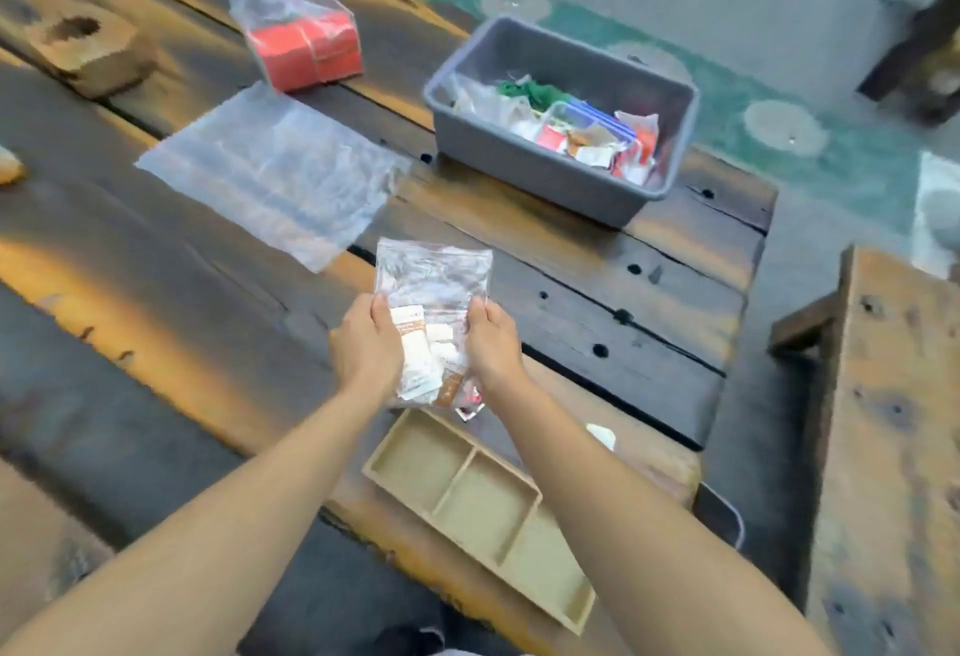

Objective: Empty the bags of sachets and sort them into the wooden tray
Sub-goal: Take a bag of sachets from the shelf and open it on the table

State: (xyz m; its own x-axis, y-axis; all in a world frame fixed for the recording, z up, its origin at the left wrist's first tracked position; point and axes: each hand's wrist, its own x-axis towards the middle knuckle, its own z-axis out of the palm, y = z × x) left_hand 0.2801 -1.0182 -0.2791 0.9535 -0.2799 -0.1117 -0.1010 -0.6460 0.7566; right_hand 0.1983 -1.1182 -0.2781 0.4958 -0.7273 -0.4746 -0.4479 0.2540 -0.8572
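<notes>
Both hands hold a small clear bag of sachets [434, 312] above the table, my left hand [366, 343] on its left edge and my right hand [493, 343] on its right edge. White and brown sachets bunch at the bag's near end, and a few poke out just over the far end of the wooden tray [519, 541]. The tray lies near the table's front edge, long and narrow, with three compartments showing nothing inside. A second clear bag with red sachets [306, 45] stands at the back. An empty flat bag [275, 169] lies left of centre.
A grey plastic bin [545, 172] holding mixed packets and bags sits at the back right of the dark plank table [649, 323]. A wooden block [88, 52] rests far left. A small white sachet [601, 434] lies right of the tray. A wooden bench [893, 421] stands on the right.
</notes>
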